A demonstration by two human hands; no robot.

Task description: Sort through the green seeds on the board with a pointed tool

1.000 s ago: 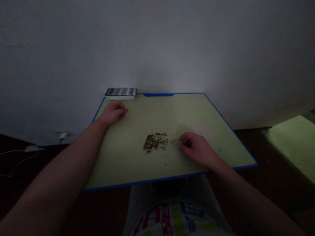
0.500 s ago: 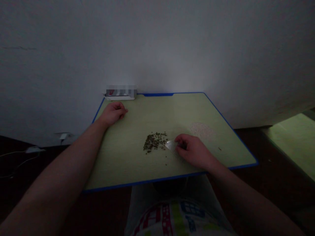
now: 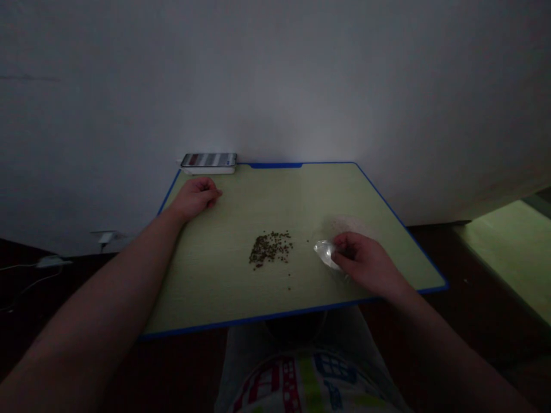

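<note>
My right hand [image 3: 365,264] is closed on a small clear plastic bag [image 3: 326,252], held just above the light green lap table [image 3: 241,298] to the right of a heap of small dark green beans [image 3: 270,248]. A faint patch of white grains [image 3: 344,223] lies on the table just beyond that hand. My left hand [image 3: 196,196] rests on the table's far left corner with its fingers curled loosely and nothing visible in them.
A phone [image 3: 209,160] lies on a white block at the table's far left edge, against the wall. A charger and cable [image 3: 51,261] lie on the dark floor to the left. A lit greenish surface [image 3: 512,246] shows at the right.
My right hand has moved right, away from the bean heap, and lifted the clear bag off the table. My left hand has stayed put.
</note>
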